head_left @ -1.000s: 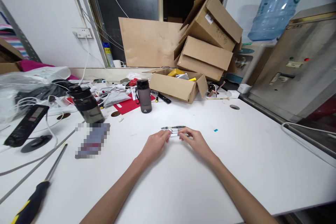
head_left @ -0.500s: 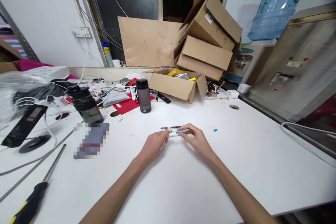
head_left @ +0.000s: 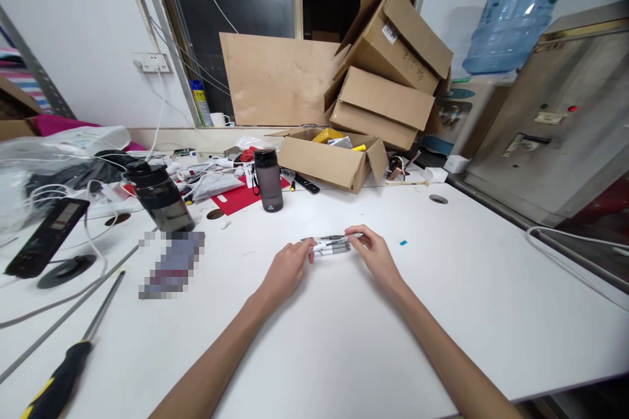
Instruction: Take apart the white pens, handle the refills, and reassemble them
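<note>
Several slim pens [head_left: 333, 247] with clear or white barrels and dark parts lie side by side over the white table, between my two hands. My left hand [head_left: 289, 267] is closed at their left ends, thumb and fingertips pressed on the pens; its fingers partly cover them. On the other side, my right hand [head_left: 374, 255] pinches the right end of one pen, slightly tilted above the rest. How many pens touch the left fingertips is hard to make out.
A grey tumbler [head_left: 268, 183] and an open cardboard box [head_left: 324, 160] stand behind the pens. To the left are a dark bottle [head_left: 160, 200], a pixelated item [head_left: 173, 265] and a screwdriver [head_left: 61, 373]. A small blue scrap [head_left: 403, 243] lies right of my right hand.
My right hand has shifted slightly right, and its fingertips have moved to the end of a pen. More of the pens shows between the hands. My left hand has barely moved.
</note>
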`<state>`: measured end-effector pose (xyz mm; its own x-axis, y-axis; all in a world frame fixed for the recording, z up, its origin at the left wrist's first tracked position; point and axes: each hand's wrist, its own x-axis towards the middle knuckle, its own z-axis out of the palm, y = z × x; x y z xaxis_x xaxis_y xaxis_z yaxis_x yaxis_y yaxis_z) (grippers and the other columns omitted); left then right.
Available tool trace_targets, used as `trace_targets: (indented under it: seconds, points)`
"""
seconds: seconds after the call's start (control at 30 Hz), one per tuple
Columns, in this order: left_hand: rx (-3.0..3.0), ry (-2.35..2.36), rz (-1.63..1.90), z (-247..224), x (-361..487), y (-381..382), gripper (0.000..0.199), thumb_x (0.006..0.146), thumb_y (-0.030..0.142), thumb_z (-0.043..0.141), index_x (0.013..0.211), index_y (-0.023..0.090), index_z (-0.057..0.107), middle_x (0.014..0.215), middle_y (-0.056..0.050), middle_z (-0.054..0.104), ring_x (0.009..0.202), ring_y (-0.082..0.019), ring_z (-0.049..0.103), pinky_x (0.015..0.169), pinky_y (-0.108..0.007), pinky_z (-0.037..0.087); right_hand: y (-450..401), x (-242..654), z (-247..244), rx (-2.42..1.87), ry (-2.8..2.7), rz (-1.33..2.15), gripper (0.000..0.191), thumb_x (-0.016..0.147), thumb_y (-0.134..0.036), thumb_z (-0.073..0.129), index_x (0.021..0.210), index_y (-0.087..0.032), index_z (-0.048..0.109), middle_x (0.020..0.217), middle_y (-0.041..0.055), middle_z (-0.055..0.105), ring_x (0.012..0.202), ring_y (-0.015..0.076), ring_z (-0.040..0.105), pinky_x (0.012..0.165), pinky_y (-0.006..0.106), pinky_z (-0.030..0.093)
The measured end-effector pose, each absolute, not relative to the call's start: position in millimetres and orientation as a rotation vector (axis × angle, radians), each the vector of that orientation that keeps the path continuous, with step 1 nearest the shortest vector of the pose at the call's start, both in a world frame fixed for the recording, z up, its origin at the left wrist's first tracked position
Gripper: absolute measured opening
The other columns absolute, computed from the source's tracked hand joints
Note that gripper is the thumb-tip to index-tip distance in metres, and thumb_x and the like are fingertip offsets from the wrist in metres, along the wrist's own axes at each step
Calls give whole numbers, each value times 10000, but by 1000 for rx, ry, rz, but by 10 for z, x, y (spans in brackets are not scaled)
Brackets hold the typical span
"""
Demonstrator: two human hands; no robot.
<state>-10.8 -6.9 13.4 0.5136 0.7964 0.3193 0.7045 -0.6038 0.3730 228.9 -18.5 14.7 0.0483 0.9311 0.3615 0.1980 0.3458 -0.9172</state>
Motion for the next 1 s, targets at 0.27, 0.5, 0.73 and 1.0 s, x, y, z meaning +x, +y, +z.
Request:
trace_targets:
  seconds: [0.27,0.5,0.73,1.0]
  points:
    - [2481,1271,713,138,-133,-70,277,997,141,294,1044,251,543,929,-19,693,760,-196,622,731,-289,448,-141,2392,148,-1166,-1391,751,267,879,-455,630,964,-213,704,1039,71,728,930,242,663,892,378,496]
    - [2480,1268,733,140,-143,-74,271,984,122,304,1030,256,534,960,-17,694,785,-195,638,748,-280,451,-111,2455,116,-1171,-1320,790,267,875,-471,643,950,-220,699,1012,66,726,906,245,689,899,388,503]
    - [2489,1215,742,157,-138,-80,258,986,120,311,999,259,527,985,-7,693,796,-189,641,754,-274,447,-205,2322,154,-1148,-1476,774,328,955,-490,551,906,-208,713,965,55,679,876,220,669,863,350,499]
    - [2550,1167,729,132,-129,-80,256,998,130,320,1035,250,544,955,-15,694,800,-192,654,751,-276,452,-268,2229,148,-1180,-1597,849,421,987,-519,497,761,-202,657,794,14,622,744,180,599,730,290,442]
